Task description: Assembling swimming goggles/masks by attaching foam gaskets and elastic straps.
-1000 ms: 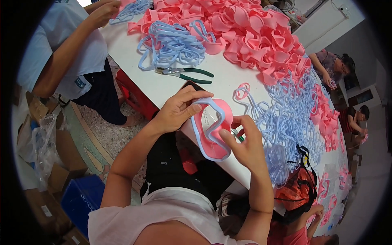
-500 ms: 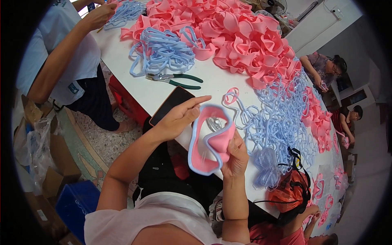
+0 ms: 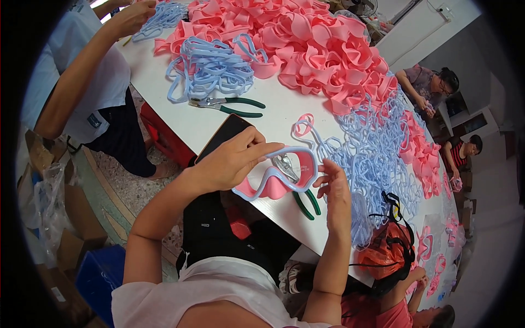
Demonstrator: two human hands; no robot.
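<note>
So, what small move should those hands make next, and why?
Probably close the right hand on the blue-rimmed pink mask frame: that hand is loosely open beside the frame's right edge, while only the left hand clearly grips it.

a white table [image 3: 147, 71] bears heaped pink pieces [image 3: 333, 54], tangled pale-blue strips [image 3: 372, 147], green-handled pliers [image 3: 219, 102] and a dark phone [image 3: 225, 131].
</note>
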